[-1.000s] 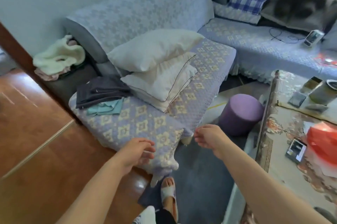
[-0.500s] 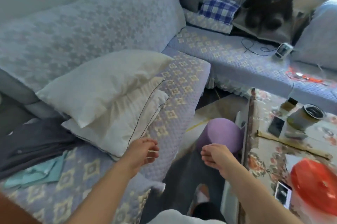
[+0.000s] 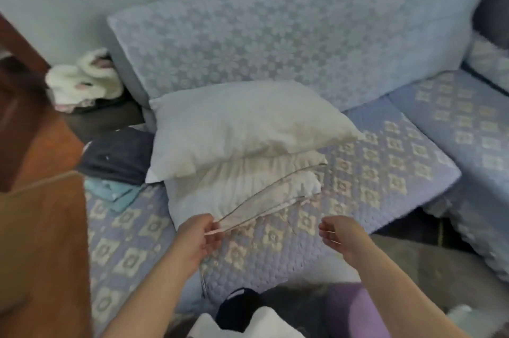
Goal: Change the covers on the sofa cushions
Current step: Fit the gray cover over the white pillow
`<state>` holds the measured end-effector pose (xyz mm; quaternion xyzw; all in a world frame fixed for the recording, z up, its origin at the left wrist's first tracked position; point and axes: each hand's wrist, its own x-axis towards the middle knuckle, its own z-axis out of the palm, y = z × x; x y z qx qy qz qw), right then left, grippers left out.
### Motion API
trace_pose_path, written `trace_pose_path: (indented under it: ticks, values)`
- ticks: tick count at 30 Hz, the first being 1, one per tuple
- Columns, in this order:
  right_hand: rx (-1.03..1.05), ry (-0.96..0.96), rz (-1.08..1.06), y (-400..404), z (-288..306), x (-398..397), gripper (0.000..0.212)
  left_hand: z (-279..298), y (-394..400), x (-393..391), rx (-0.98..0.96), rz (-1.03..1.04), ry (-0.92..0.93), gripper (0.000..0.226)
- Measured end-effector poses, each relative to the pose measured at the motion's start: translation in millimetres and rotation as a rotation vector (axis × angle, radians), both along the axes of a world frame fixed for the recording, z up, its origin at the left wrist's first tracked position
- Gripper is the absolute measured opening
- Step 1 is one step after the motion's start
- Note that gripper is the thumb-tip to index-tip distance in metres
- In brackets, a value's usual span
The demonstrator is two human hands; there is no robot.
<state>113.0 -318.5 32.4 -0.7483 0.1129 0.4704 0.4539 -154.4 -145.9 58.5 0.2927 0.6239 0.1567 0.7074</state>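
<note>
Two white cushions are stacked on the blue patterned sofa seat [image 3: 366, 172]. The upper cushion [image 3: 242, 128] is bare and plump. The lower cushion [image 3: 234, 189] wears a white cover with a dark piped edge and an open flap. My left hand [image 3: 198, 236] pinches the near corner of that cover. My right hand [image 3: 338, 233] hovers over the seat to the right, fingers loosely curled, holding nothing. A folded dark cloth [image 3: 118, 156] and a folded teal cloth [image 3: 118, 191] lie left of the cushions.
The sofa back [image 3: 289, 35] rises behind the cushions. A white plush toy [image 3: 85, 81] sits on a dark armrest at the left. Wooden furniture [image 3: 41, 227] stands close at my left. A purple stool [image 3: 355, 310] is near my legs, and a second sofa section [image 3: 473, 123] extends right.
I have stepped closer to the sofa. My left hand has reached forward and taken hold of the lower cushion's cover corner. My right hand has come up beside it.
</note>
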Motion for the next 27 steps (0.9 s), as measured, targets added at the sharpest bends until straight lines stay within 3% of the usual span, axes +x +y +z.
trace_pose_path:
  ticks: [4, 7, 9, 12, 14, 17, 19, 21, 24, 27]
  values:
    - [0.041, 0.037, 0.083, 53.5, -9.3, 40.1, 0.012, -8.8, 64.9, -4.5, 0.142, 0.283, 0.068, 0.025]
    - [-0.002, 0.034, 0.144, 77.3, -16.2, 57.6, 0.014, -11.8, 112.6, 4.0, 0.192, 0.38, 0.068, 0.064]
    - [-0.008, 0.024, 0.164, 94.1, -17.0, 73.4, 0.017, -11.7, 133.2, 23.7, 0.116, 0.412, 0.009, 0.077]
    - [-0.035, 0.019, 0.162, 112.7, -13.9, 93.6, 0.017, -16.9, 136.1, 53.5, -0.095, 0.415, -0.115, 0.067]
    - [-0.029, -0.003, 0.182, 129.4, -8.5, 113.2, 0.018, -22.8, 137.0, 74.4, -0.16, 0.414, -0.178, 0.081]
    - [-0.073, -0.335, 0.293, 159.9, -7.8, 166.0, 0.021, -25.8, 145.8, 101.8, -0.171, 0.452, -0.202, 0.094]
    - [-0.22, -0.621, 0.439, 176.3, -10.8, 213.8, 0.041, -29.7, 158.1, 121.3, -0.173, 0.506, -0.19, 0.098]
    - [-0.335, -0.759, 0.509, 189.6, -16.0, 258.3, 0.06, -32.2, 172.0, 140.2, -0.151, 0.524, -0.141, 0.1]
    - [-0.371, -0.716, 0.691, 216.0, -35.1, 321.1, 0.082, -48.9, 187.6, 170.8, -0.168, 0.609, -0.07, 0.092]
    - [-0.15, -0.361, 0.613, 229.9, -53.9, 346.2, 0.092, -60.3, 195.3, 193.4, -0.047, 0.775, 0.006, 0.058]
